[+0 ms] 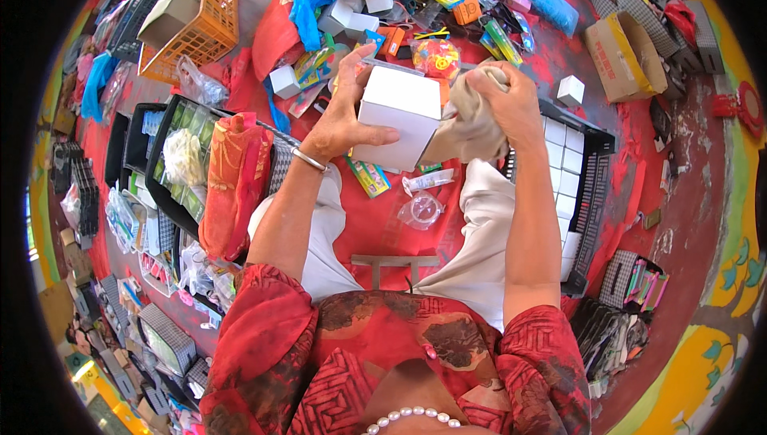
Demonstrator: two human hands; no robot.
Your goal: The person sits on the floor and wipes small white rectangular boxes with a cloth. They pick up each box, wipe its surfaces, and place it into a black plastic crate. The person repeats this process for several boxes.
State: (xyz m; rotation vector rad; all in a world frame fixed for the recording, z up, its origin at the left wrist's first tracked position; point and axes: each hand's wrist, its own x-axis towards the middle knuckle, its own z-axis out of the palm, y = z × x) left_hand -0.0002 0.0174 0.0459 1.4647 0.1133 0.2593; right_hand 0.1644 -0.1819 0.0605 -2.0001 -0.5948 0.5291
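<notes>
A white cube-shaped box (397,115) is raised over my lap, tilted a little. My left hand (343,119) grips its left side, the thumb lying across the front face. My right hand (511,99) is closed on a crumpled beige cloth (471,115), which touches or overlaps the box's right edge. Between my knees, on the red floor, lie a yellow-green packet (368,177), a small white tube-like item (429,181) and a roll of clear tape (421,211).
At right stands a black crate (595,187) of white boxes, with one white box (570,91) beyond it. A jumbled heap (415,19) of packets lies ahead. At left are an orange basket (216,19), a red cloth (232,187) and a black crate (172,195); a cardboard box (625,55) is far right.
</notes>
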